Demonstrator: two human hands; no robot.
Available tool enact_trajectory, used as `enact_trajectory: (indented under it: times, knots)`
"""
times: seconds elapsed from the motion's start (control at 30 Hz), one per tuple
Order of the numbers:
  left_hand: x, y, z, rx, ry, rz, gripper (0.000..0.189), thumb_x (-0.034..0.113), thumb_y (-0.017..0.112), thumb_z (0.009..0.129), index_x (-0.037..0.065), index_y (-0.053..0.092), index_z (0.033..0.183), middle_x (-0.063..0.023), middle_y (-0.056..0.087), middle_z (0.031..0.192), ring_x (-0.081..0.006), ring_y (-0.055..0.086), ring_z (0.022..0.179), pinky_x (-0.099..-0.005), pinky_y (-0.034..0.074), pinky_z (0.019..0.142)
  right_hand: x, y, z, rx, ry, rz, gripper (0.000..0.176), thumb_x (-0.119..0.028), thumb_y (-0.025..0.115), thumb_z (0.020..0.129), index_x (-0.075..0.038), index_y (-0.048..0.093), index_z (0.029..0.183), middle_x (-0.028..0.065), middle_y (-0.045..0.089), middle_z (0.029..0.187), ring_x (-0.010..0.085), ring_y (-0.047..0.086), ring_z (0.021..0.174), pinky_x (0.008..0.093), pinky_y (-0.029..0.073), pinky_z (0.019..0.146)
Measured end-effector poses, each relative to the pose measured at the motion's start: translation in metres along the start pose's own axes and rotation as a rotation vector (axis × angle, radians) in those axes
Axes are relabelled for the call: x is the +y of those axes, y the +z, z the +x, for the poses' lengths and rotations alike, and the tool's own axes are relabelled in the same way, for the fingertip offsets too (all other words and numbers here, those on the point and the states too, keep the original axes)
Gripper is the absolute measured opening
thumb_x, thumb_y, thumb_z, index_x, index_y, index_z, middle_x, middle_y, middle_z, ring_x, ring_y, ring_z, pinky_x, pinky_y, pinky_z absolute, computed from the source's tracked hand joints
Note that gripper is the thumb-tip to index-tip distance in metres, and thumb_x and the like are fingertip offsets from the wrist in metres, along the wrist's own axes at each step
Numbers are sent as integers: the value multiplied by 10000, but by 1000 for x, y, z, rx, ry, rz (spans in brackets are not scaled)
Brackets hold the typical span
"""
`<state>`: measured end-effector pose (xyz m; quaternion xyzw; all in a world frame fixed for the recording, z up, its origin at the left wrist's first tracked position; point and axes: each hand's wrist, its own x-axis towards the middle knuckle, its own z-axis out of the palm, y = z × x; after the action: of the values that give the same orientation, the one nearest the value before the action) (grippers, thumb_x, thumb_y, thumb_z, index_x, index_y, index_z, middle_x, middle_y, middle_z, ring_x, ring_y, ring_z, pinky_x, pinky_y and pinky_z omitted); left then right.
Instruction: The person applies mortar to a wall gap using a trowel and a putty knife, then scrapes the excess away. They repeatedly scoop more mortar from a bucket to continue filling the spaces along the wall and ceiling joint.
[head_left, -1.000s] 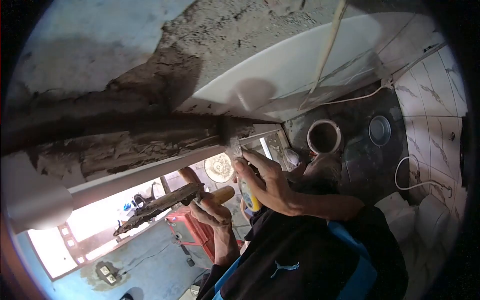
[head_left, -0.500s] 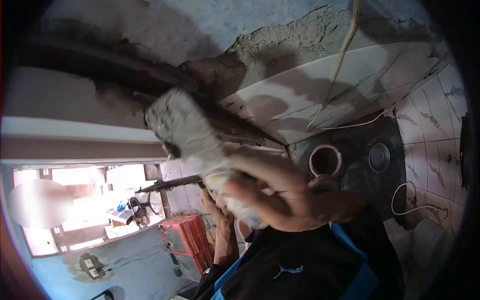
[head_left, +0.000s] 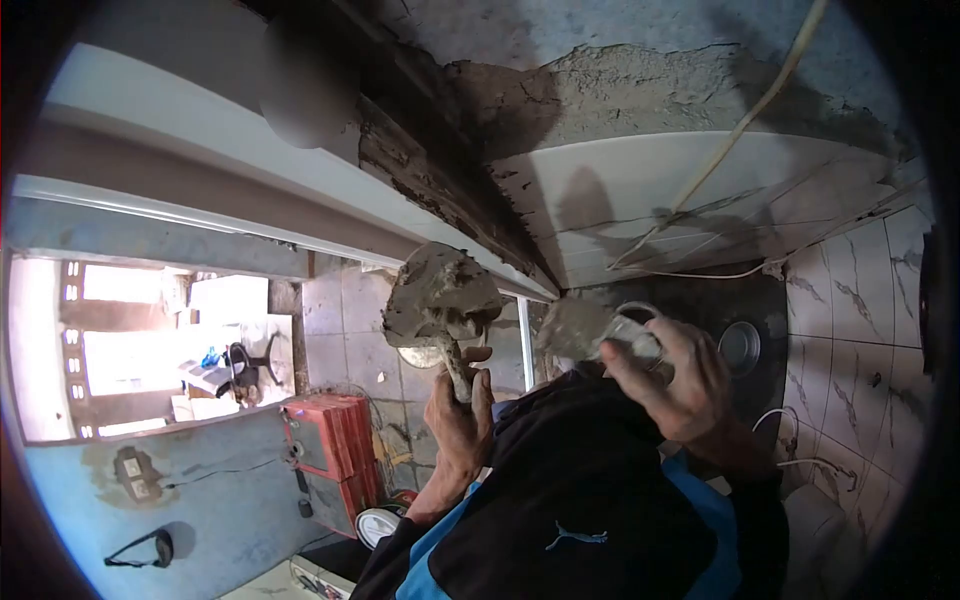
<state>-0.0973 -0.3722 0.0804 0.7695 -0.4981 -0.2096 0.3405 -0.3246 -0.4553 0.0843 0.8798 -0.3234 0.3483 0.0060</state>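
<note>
My left hand [head_left: 460, 425] is closed around the handle of a trowel [head_left: 458, 365]. Wet grey mortar [head_left: 445, 290] is heaped on its blade, close to the white frame. To the right, my right hand [head_left: 685, 385] has thumb and fingers around a pale, mortar-smeared flat piece [head_left: 580, 330], blurred by motion; its exact kind does not show. The piece is held apart from the trowel, in front of my chest. Above both hands runs a dark, rough mortar strip [head_left: 430, 180] along the edge of the white frame [head_left: 300, 160].
Rough plaster [head_left: 640, 95] borders marble-patterned wall tiles [head_left: 840, 290]. A pale cable [head_left: 745, 120] hangs across the upper right. On the dark floor sits a round metal basin [head_left: 739, 347]. Lower left are a red cabinet [head_left: 345, 450], a wall socket [head_left: 133, 467] and a bright window opening [head_left: 130, 340].
My right hand and the pale piece have drawn down and right, away from the frame. My left hand has raised the trowel slightly, and its mortar-laden blade now faces me. The view has shifted.
</note>
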Motion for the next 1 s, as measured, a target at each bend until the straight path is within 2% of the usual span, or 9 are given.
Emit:
enact_trajectory:
  times: [0.17, 0.2, 0.33, 0.57, 0.7, 0.73, 0.87, 0.93, 1.0]
  knots:
    - [-1, 25, -8, 190, -85, -57, 247, 65, 617, 826, 4, 545, 1054, -159, 620, 891, -236, 620, 740, -325, 474, 660, -16, -5, 17, -66, -239, -382, 453, -344, 499, 891, -231, 453, 1328, 98, 527, 1056, 174, 547, 892, 332, 493, 742]
    - [-11, 32, -11, 269, -4, -14, 194, 81, 627, 839, -21, 560, 990, -87, 581, 733, -146, 534, 607, -278, 432, 572, -16, 2, 19, -17, -275, -436, 443, -365, 433, 917, -214, 447, 1334, 104, 537, 1074, 178, 548, 901, 348, 491, 756]
    - [25, 33, -10, 280, -15, -74, 176, 71, 625, 831, -23, 540, 952, -121, 607, 849, -218, 569, 736, -315, 446, 695, -12, 3, 33, -58, -412, -493, 441, -330, 402, 927, -152, 455, 1328, 116, 549, 1076, 216, 553, 908, 362, 468, 792]
    - [22, 37, -12, 449, 135, -3, 189, 1, 630, 781, 13, 543, 948, -121, 599, 910, -241, 600, 739, -308, 467, 651, -1, 6, 38, 43, -419, -476, 422, -265, 406, 920, -145, 468, 1320, 103, 555, 1021, 208, 553, 868, 373, 460, 778]
    - [22, 28, -13, 538, 45, -136, 170, 107, 572, 876, -29, 496, 943, -103, 580, 801, -119, 525, 607, -229, 408, 563, 5, 7, 32, 76, -201, -412, 434, -217, 513, 876, -168, 489, 1307, 108, 552, 1007, 207, 540, 892, 367, 452, 750]
    - [26, 22, -17, 484, -39, -306, 188, 124, 542, 894, -39, 472, 959, -95, 563, 765, -84, 487, 556, -196, 381, 526, 10, 9, 30, 89, -86, -158, 460, -183, 560, 850, -150, 490, 1303, 115, 554, 1006, 217, 541, 894, 364, 451, 752]
    - [14, 15, 5, 607, 220, -290, 384, 295, 358, 949, -66, 474, 1014, -88, 535, 723, -121, 497, 577, -244, 399, 542, 11, 33, 5, 60, 450, 696, 413, -93, 611, 838, -69, 522, 1240, 138, 566, 1003, 215, 550, 885, 332, 447, 760]
    - [18, 9, 13, 560, 229, -273, 469, 339, 303, 954, -90, 460, 1058, -169, 568, 933, -182, 553, 702, -292, 455, 647, 3, 80, -28, 108, 904, 1251, 307, -163, 563, 900, -11, 539, 1166, 96, 579, 974, 135, 545, 841, 255, 434, 733]
    - [4, 11, 26, 554, 362, -234, 542, 374, 237, 960, -93, 451, 1133, -236, 522, 1184, -266, 582, 876, -364, 479, 766, 0, 105, -43, 68, 1137, 1407, 307, -186, 554, 909, -2, 537, 1154, 68, 578, 956, 115, 538, 824, 238, 429, 716]
